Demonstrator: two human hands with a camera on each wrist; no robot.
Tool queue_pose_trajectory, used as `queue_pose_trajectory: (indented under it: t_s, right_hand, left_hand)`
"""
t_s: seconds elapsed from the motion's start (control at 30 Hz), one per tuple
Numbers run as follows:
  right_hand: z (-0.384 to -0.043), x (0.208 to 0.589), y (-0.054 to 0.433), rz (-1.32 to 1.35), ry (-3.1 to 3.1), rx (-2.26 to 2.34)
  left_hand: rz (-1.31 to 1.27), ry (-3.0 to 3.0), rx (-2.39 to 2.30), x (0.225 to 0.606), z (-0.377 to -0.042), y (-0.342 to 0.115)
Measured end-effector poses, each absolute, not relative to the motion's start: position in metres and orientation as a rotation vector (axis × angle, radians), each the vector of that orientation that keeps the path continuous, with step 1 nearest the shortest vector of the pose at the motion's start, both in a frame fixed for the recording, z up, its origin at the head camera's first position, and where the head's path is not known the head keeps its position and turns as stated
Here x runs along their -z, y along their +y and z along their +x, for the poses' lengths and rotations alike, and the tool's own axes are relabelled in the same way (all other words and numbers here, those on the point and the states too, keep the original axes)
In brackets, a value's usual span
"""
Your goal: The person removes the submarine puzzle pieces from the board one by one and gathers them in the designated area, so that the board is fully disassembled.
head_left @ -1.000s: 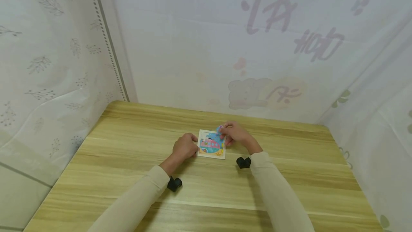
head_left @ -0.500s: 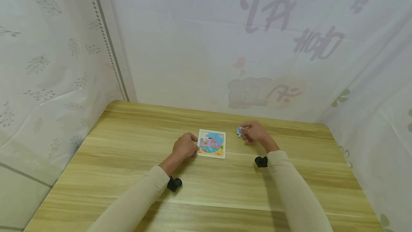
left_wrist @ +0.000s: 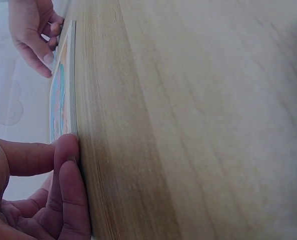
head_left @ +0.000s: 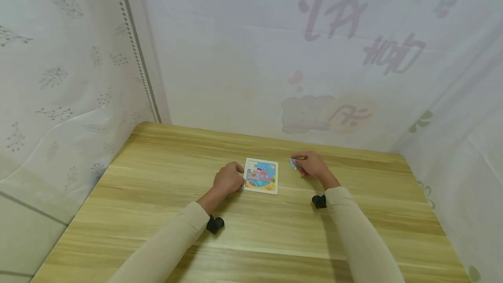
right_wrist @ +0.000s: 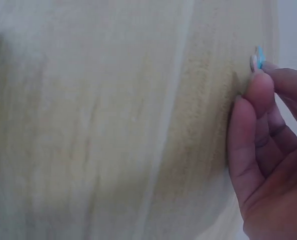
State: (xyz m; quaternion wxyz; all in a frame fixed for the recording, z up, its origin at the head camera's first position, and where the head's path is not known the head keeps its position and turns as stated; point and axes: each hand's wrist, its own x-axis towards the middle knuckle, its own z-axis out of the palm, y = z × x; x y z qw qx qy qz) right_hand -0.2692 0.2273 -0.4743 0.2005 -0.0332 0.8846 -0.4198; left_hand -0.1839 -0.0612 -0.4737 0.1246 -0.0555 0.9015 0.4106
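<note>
A square jigsaw puzzle board with a pale rim lies flat on the table. Its picture shows a pink shape on blue, and a pale patch without picture shows at its upper left. My left hand pinches the board's left edge between thumb and fingers; the left wrist view shows these fingertips right at the rim. To the right of the board, my right hand pinches a small blue puzzle piece between thumb and index finger. Seen edge-on in the right wrist view, the piece is mostly hidden by fingertips.
The wooden table reaches back to a printed white curtain, which also hangs along both sides. Black wrist cameras sit at the cuffs of both pale sleeves.
My right hand has moved right with the puzzle piece, from over the board's upper right corner to beside it, and the piece has turned slightly. The left hand stays at the board.
</note>
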Motion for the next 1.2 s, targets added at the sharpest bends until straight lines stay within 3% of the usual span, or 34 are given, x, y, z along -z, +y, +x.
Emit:
queue_pose_trajectory:
  t_s: [0.63,1.2]
  right_hand:
    - [-0.267,0.479,0.227,0.027,2.505,1.337]
    - [-0.256,0.466,0.169,-0.207,2.454,1.351]
  left_hand:
    - [-0.140,2.640,-1.199,0.472,-0.183,-0.062]
    - [-0.137,2.640,-1.225,0.473,-0.182,-0.062]
